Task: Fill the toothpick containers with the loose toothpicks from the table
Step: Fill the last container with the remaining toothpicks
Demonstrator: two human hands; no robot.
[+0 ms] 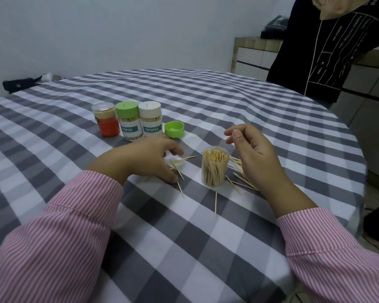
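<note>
A clear open toothpick container (214,167), nearly full, stands upright on the checked tablecloth (184,237). Loose toothpicks (179,165) lie to its left, and more loose toothpicks (242,180) lie to its right and in front. My left hand (140,160) rests palm down on the left scatter, fingers curled over some of the picks. My right hand (254,154) hovers just right of and above the container, fingers loosely curled; I see nothing between them. Three closed containers stand behind: orange (106,122), green-lidded (128,121), white-lidded (151,119).
A loose green lid (174,129) lies right of the white-lidded container. A person in a dark top (328,51) stands at the table's far right edge. A dark object (20,84) lies at the far left corner. A tiled counter (256,55) is behind.
</note>
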